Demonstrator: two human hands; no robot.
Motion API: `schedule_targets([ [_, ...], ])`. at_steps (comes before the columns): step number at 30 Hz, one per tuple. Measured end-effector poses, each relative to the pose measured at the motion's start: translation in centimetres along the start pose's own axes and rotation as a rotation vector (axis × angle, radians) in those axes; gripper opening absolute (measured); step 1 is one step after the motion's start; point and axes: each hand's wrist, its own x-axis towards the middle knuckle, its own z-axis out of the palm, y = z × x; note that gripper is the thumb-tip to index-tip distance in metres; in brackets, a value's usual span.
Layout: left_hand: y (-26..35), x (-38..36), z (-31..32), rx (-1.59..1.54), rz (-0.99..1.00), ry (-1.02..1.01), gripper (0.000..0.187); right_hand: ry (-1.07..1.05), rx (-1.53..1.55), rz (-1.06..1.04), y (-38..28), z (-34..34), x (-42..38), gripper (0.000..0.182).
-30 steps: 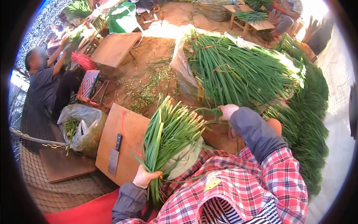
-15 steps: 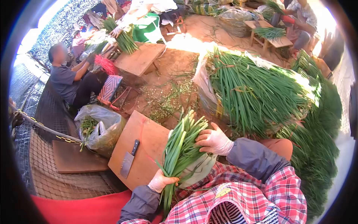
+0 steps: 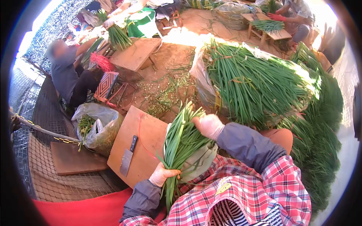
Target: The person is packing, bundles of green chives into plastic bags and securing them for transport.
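A bunch of long green chives (image 3: 180, 141) slants upward over my lap, pale stem ends at the top. My left hand (image 3: 164, 175), in a thin glove, is wrapped round its lower, leafy part. At the upper right side of the bunch, my gloved right hand (image 3: 209, 126) is closed against the stems, its fingertips partly hidden. Left of the bunch lies a wooden board (image 3: 149, 145), with a cleaver (image 3: 128, 156) and a thin red string (image 3: 140, 132) on it.
A large heap of chives (image 3: 256, 81) stands in plastic ahead to the right; more chives (image 3: 320, 143) lie along the right side. A plastic bag (image 3: 100, 126) with trimmings sits left. Two people (image 3: 66, 71) work farther off, near small tables (image 3: 135, 54). Scraps litter the ground.
My right hand has gone from spread fingers to a closed shape at the stem ends, slightly up and left. My left hand keeps its grip. The person at left has stretched an arm forward.
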Motion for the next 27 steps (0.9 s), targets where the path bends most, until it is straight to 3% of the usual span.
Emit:
schedule_targets([
  [2,-0.6,-0.1,-0.6,0.038,0.013,0.005,0.026,-0.003,-0.086,0.388,4.5,-1.1,0.6,0.014],
  [4,-1.2,-0.6,-1.6,-0.005,0.021,-0.007,0.028,-0.171,-0.025,0.702,9.9,-2.9,-0.3,0.024],
  [7,-1.8,-0.2,-1.4,-0.028,0.043,0.027,0.032,-0.892,-0.336,0.41,11.7,-0.8,-2.5,0.033],
  [10,-1.6,0.3,-1.5,0.079,0.097,-0.046,0.036,-0.139,0.382,0.402,10.8,-2.1,-3.9,0.043],
  [12,-2.0,0.6,-1.6,0.132,0.095,-0.017,0.037,-0.338,0.903,0.583,4.9,-8.8,-2.4,0.047],
  [14,-1.9,0.7,-1.6,0.185,0.12,0.007,0.038,-0.427,0.468,0.243,3.2,-5.5,-1.5,0.043],
  [15,-1.7,0.8,-1.4,0.195,0.123,0.014,0.038,-0.359,0.567,0.238,2.9,-3.6,-1.8,0.038],
  [16,-1.5,0.6,-1.1,0.2,0.128,0.025,0.037,-0.281,0.47,0.322,3.3,-2.2,-1.7,0.033],
  [18,-1.8,0.3,-1.1,0.187,0.12,0.035,0.037,0.046,0.568,0.514,8.3,0.7,-2.4,0.03],
  [20,-2.1,0.1,-1.7,0.164,0.111,0.026,0.038,-0.097,0.393,0.799,12.5,-0.7,-2.9,0.03],
  [23,-1.2,0.4,-1.7,0.048,0.045,0.025,0.037,0.004,0.39,0.397,7.9,-5.1,-2.7,0.033],
  [24,-0.7,0.5,-1.2,0.043,0.045,0.035,0.036,0.077,0.575,0.253,6.5,-4.7,-2.3,0.035],
  [26,0.4,0.5,-0.5,0.041,0.044,0.064,0.036,-0.175,0.634,0.227,4.7,-5.7,-1.1,0.033],
  [27,0.5,0.5,-0.6,0.026,0.069,0.077,0.037,0.059,0.491,0.358,4.6,-4.3,-1.1,0.027],
])
